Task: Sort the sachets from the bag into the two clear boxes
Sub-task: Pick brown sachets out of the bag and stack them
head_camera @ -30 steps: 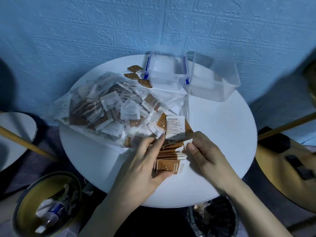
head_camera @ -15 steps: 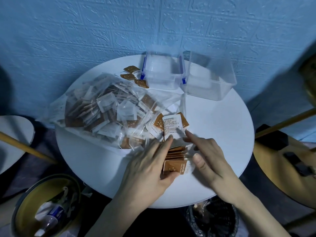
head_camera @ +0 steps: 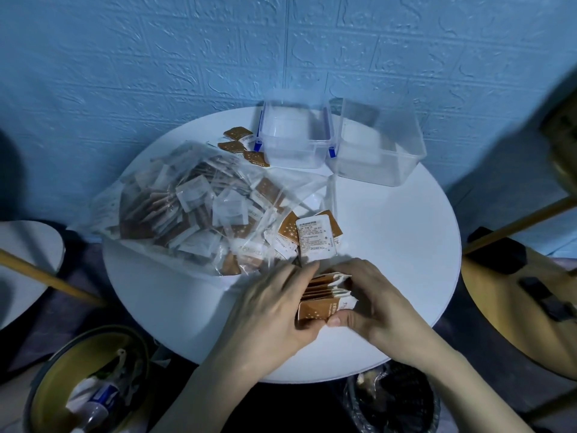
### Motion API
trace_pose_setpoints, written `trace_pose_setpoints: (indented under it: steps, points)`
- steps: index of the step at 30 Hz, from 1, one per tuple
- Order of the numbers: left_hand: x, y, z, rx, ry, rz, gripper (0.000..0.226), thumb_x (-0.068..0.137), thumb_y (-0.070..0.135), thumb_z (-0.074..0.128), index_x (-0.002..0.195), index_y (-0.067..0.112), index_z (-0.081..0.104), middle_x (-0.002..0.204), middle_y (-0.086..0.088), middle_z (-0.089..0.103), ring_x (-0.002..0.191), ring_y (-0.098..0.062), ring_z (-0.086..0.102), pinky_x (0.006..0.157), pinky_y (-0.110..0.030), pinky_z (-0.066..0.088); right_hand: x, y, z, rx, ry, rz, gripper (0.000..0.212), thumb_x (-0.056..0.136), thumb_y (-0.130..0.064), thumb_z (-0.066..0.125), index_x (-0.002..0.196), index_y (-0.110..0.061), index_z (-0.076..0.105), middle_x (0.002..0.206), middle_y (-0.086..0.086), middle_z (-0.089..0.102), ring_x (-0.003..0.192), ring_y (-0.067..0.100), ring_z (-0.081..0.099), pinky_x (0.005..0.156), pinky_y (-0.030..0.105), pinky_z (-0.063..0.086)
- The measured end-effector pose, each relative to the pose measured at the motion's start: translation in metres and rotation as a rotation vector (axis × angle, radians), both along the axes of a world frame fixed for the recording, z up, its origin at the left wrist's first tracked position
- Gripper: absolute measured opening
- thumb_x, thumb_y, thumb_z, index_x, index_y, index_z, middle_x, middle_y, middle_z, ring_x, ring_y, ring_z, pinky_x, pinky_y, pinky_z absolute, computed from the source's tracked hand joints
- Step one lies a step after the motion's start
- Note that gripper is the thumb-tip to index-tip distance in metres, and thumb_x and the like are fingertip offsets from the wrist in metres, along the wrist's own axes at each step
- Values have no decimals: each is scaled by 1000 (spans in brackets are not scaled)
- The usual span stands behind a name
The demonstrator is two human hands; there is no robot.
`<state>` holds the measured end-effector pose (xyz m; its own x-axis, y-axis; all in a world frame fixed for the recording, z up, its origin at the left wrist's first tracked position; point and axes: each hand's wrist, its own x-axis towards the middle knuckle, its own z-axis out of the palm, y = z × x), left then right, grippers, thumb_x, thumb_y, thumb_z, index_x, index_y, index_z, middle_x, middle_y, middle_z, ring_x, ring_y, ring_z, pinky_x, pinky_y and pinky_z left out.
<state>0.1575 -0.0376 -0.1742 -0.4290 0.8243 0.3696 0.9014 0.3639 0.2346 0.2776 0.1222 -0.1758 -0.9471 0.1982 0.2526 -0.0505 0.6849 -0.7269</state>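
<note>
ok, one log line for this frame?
phase: gathering | both hands grip sachet stack | left hand | right hand | clear boxes empty | bag full

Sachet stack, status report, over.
Left hand and right hand both grip the sachet stack. Both clear boxes look empty. Nothing in the way.

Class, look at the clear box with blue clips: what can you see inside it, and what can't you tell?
The clear box with blue clips shows no brown sachets inside; only a whitish blur shows through its walls. Three brown sachets lie outside, to its left. Whether anything clear or white sits inside cannot be told.
</note>
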Motion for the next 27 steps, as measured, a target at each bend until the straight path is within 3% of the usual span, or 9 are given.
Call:
trace_pose_setpoints:
  steps: [4, 9, 14, 16, 18, 20, 23, 25, 27]
  points:
    - [1, -3, 0, 74, -72, -9, 66, 66, 53, 53, 125, 23, 56, 104, 9, 62, 89, -9, 60, 76, -24, 51, 2, -3, 3, -52, -27, 40, 50, 86, -52, 62, 130, -37, 44, 128, -19, 53, 111, 17, 56, 89, 38, 48]
    - [2, -3, 3, 14, -21, 13, 70, 55, 52, 73, 119, 27, 60, 99, 11, 64, 80, -9, 64, 72, -24, 50, 2, 2, 9, 112, -134, 83, 61, 84, -45, 66, 135, -39, 34, 133, -29, 45, 115, 4, 53, 89, 28, 49]
    - [2, -1, 7, -19, -78, 0, 70, 53, 50, 76, 117, 30, 55, 101, 13, 63, 80, -8, 63, 68, -23, 48, -1, 4, 12, 6, -200, 87, 62, 79, -28, 76, 130, -39, 42, 107, -10, 60, 85, 16, 62, 66, 30, 53]
    - [2, -1, 8, -15, -91, -12, 70, 54, 49, 75, 118, 31, 52, 102, 14, 62, 82, -7, 63, 69, -22, 47, -1, 4, 13, 43, -217, 61, 62, 75, -27, 77, 125, -41, 43, 99, -7, 61, 79, 17, 61, 64, 34, 53]
    - [2, -2, 9, -3, -105, -9, 71, 54, 50, 74, 119, 32, 50, 102, 16, 62, 82, -5, 62, 70, -20, 47, -1, 4, 16, 55, -217, 55, 64, 72, -24, 77, 121, -46, 43, 98, -12, 61, 78, 14, 61, 65, 29, 52]
    - [3, -4, 8, 59, -183, -12, 69, 57, 50, 73, 121, 33, 50, 106, 17, 63, 85, -4, 60, 74, -18, 45, -1, 4, 21, -42, -199, 58, 63, 72, -20, 76, 120, -45, 45, 100, -12, 62, 79, 17, 62, 68, 33, 54]
    - [3, -6, 10, 193, -450, -19, 66, 65, 52, 68, 126, 39, 47, 114, 20, 61, 96, -1, 59, 85, -25, 51, -2, 2, 27, -304, -148, 57, 55, 76, -14, 75, 122, -29, 50, 99, 8, 64, 86, 35, 61, 77, 54, 51]
    - [3, -6, 7, 258, -596, -6, 64, 65, 51, 71, 125, 38, 49, 112, 20, 61, 99, -2, 60, 84, -32, 53, 0, 0, 30, -438, -132, 59, 55, 77, -9, 75, 124, -24, 51, 101, 19, 63, 91, 41, 58, 83, 57, 49]
    - [5, -6, 4, 252, -571, 25, 61, 66, 57, 68, 120, 34, 53, 109, 20, 59, 102, -6, 58, 85, -34, 52, 1, 0, 31, -495, -126, 61, 56, 77, -7, 75, 125, -24, 52, 102, 21, 62, 92, 41, 58, 85, 54, 50]
